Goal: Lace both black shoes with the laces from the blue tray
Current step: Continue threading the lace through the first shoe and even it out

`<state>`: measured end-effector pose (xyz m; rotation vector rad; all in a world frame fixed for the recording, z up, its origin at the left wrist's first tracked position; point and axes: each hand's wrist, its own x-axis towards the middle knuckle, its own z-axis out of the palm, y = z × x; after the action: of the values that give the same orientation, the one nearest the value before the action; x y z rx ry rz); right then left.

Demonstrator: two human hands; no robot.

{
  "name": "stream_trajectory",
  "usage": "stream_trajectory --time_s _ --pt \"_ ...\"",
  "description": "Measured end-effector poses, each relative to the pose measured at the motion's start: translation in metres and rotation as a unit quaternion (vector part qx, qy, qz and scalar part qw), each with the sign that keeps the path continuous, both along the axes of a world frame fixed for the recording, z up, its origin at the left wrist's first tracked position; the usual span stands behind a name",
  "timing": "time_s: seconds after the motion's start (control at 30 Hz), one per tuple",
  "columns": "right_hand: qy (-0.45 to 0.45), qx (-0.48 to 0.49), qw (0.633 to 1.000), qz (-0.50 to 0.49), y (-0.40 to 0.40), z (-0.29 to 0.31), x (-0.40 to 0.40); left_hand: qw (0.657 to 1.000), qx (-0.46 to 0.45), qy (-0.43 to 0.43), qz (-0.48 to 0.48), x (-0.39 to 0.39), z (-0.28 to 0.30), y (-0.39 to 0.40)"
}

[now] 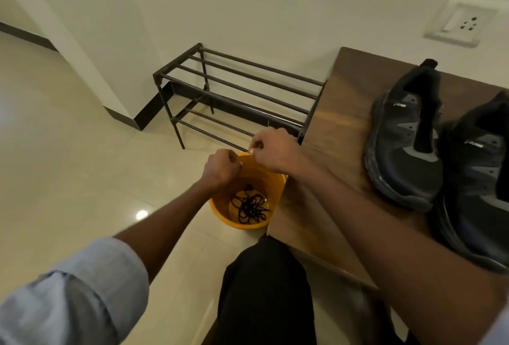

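Your left hand [220, 166] and right hand [271, 149] hang side by side over the far rim of an orange bucket [275, 193] that stands on the tiled floor [68, 152], just beside the left edge of the wooden table [344, 124]. Both hands show you their backs, with the fingers curled under into loose fists — whether either one pinches anything cannot be told from this angle, since the fingertips are hidden. The two fists are close together but not plainly touching.

In the bottom of the bucket lies a tangle of black laces [250, 208], well below both hands; no strand can be seen rising to either fist. The container holding them here is orange and round, not blue.

On the table, to your right, the two black shoes lie side by side with toes toward you: the left shoe [405, 141] nearer the bucket, the right shoe [479, 179] partly cut off by the frame edge. Both show bare eyelets and upright tongues, with no lace threaded.

Behind the bucket a dark metal shoe rack [234, 91] stands against the pale wall [248, 0], its right end meeting the table's side. A white wall socket [462, 21] sits high at the right. Your rolled pale-blue sleeve [82, 289] and a dark trouser knee [264, 276] fill the foreground.
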<state>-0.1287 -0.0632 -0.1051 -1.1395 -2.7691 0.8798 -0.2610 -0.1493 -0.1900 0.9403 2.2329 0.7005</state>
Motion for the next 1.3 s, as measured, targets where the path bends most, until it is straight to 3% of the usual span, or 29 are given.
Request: stream_trajectory --time_s 0.17,0.27,0.37,0.43,0.53,0.63,0.9,0.97,1.03,1.1,1.17,1.23,1.3 --pt "0.269 -0.014 0.953 -0.138 -0.003 0.06 0.102 0.972 0.214 0.066 -0.067 0.069 0.073 0.028" --pt "0.354 0.069 0.905 -0.228 0.002 0.08 0.176 0.942 0.305 0.091 -0.107 0.136 0.123 0.059" --pt "0.323 0.207 0.863 -0.327 0.012 0.082 0.24 0.923 0.315 0.123 -0.182 0.201 0.15 0.08" --pt "0.245 0.263 0.848 -0.389 0.022 0.073 0.279 0.933 0.26 0.112 -0.221 0.24 0.148 0.089" --pt "0.144 0.188 0.871 -0.43 0.028 0.053 0.319 0.947 0.168 0.122 -0.245 0.273 0.127 0.093" --pt "0.207 0.094 0.88 -0.418 0.032 0.044 0.334 0.957 0.124 0.139 -0.222 0.279 0.116 0.09" --pt "0.216 0.098 0.877 -0.418 0.037 0.038 0.328 0.958 0.071 0.16 -0.227 0.286 0.13 0.059" --pt "0.238 0.094 0.873 -0.415 0.038 0.039 0.332 0.949 0.093 0.211 -0.216 0.297 0.135 0.057" --pt "0.275 0.101 0.851 -0.437 0.042 0.044 0.337 0.921 0.188 0.269 -0.209 0.309 0.142 0.061" --pt "0.303 0.124 0.811 -0.485 0.054 0.052 0.352 0.904 0.282 0.231 -0.222 0.327 0.151 0.077" --pt "0.304 0.142 0.782 -0.525 0.073 0.059 0.371 0.9 0.298 0.184 -0.258 0.344 0.154 0.099" --pt "0.258 0.169 0.776 -0.55 0.1 0.063 0.394 0.895 0.292 0.169 -0.29 0.357 0.149 0.119" --pt "0.187 0.179 0.792 -0.553 0.132 0.064 0.419 0.897 0.29 0.158 -0.294 0.361 0.136 0.131"
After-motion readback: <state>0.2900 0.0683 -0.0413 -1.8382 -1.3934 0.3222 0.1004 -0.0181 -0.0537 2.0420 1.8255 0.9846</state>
